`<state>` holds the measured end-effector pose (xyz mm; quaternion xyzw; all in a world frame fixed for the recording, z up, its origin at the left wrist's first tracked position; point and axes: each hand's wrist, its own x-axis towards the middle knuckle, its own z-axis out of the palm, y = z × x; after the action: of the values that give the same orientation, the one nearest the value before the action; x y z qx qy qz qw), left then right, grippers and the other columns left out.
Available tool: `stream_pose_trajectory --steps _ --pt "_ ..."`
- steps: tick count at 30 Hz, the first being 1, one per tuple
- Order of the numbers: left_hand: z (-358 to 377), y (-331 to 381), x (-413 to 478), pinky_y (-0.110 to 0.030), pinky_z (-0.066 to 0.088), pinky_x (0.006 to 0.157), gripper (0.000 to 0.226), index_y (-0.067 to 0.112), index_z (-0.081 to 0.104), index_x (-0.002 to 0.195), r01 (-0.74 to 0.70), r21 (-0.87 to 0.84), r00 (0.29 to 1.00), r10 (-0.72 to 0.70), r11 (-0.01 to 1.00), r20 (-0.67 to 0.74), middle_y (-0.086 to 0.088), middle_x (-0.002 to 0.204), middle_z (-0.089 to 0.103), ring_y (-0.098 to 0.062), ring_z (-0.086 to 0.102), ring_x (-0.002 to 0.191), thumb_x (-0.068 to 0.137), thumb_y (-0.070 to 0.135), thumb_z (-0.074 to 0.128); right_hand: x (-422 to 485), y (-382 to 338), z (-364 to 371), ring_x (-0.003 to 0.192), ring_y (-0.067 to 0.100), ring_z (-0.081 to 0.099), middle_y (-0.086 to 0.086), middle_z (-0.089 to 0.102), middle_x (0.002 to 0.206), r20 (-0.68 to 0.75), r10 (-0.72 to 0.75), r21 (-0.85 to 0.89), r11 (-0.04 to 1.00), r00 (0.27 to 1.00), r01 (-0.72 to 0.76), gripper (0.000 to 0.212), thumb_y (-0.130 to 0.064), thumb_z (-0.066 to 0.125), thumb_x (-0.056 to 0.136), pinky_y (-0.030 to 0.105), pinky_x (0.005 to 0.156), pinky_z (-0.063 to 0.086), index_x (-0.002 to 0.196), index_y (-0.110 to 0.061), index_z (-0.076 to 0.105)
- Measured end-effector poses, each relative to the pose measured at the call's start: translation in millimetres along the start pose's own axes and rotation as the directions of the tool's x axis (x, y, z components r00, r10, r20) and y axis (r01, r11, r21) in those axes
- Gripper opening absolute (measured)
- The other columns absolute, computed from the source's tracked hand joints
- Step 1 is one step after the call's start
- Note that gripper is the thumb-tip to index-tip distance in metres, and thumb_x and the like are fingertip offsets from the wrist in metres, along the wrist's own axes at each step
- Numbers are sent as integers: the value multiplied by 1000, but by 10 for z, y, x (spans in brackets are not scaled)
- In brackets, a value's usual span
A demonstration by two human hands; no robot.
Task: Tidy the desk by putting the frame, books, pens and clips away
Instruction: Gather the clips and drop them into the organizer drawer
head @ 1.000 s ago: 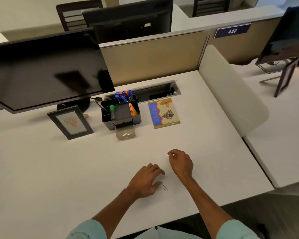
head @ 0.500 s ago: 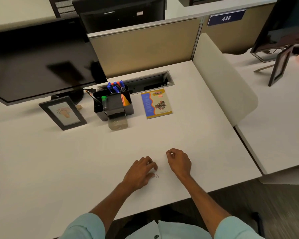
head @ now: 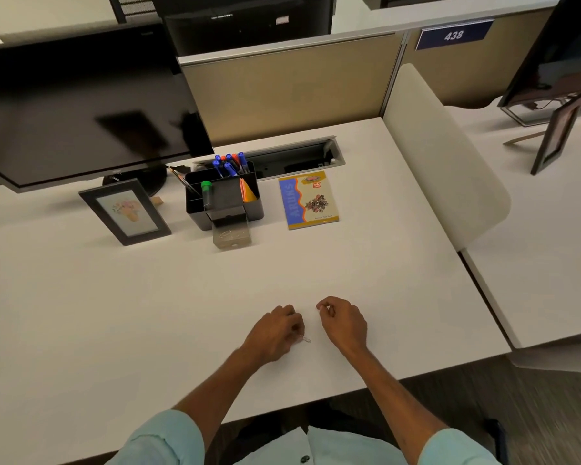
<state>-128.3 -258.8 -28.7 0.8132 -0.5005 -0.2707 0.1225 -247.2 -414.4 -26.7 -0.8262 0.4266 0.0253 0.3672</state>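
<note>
A small silvery wire paper clip (head: 306,338) lies at the near middle of the white desk (head: 81,313), pinched at the fingertips of the left hand (head: 275,333), whose fingers curl down onto it. The right hand (head: 344,322) rests just beside, fingers curled with thumb and forefinger pressed together; whether they hold anything, I cannot tell. Farther back stand the black organiser (head: 223,199) with blue pens (head: 227,162), its clear drawer (head: 231,235) open, the dark picture frame (head: 125,211) and a yellow-and-blue book (head: 307,199).
</note>
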Motion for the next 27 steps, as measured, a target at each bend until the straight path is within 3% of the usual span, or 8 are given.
stream_pose_trajectory --steps 2,6,15,18,21,24,27 --pt "-37 -3 17 -41 54 83 8 21 67 104 64 -131 998 -66 989 -11 5 103 66 -17 59 94 98 24 63 -14 -29 44 77 8 68 -14 72 81 65 -61 17 998 996 60 16 -30 62 101 31 72 59 102 -33 78" --pt "-102 -62 22 -41 56 81 6 16 70 99 163 -335 977 -200 928 -78 1 91 75 -20 67 83 98 19 65 -45 -147 154 89 3 66 -20 73 95 181 -197 72 980 964 187 12 -37 64 100 28 80 57 102 -33 75" --pt "-344 -462 -79 -34 59 87 3 17 75 96 205 -600 916 -368 773 -161 8 93 77 -10 70 86 93 16 76 106 -522 351 92 4 66 -18 73 95 151 -182 97 981 972 169 5 -30 68 97 31 79 57 93 -29 71" --pt "-443 -614 -121 -36 61 85 3 18 76 96 196 -636 904 -389 746 -179 10 91 77 -8 70 84 94 15 75 188 -704 458 88 5 67 -14 74 92 164 -139 208 973 976 104 6 -29 71 95 30 78 55 89 -26 72" --pt "-552 -789 -148 -42 61 83 6 18 75 95 190 -680 885 -423 709 -194 9 89 77 -11 71 83 94 13 73 259 -935 559 68 7 60 -6 74 87 217 -118 382 924 969 27 8 -24 75 93 27 63 50 87 -20 74" --pt "-670 -990 -169 -42 60 85 8 21 74 98 192 -669 874 -435 718 -216 10 90 77 -9 72 84 97 15 69 358 -1183 667 61 12 56 1 73 87 218 -99 442 897 971 -8 8 -21 75 94 25 52 48 87 -16 75" --pt "-796 -1206 -157 -36 59 92 17 25 71 115 192 -583 884 -397 789 -247 12 105 76 -7 70 95 103 18 61 527 -1452 777 68 16 60 5 74 89 177 -65 444 896 982 -21 8 -18 72 95 35 62 53 89 -14 75"
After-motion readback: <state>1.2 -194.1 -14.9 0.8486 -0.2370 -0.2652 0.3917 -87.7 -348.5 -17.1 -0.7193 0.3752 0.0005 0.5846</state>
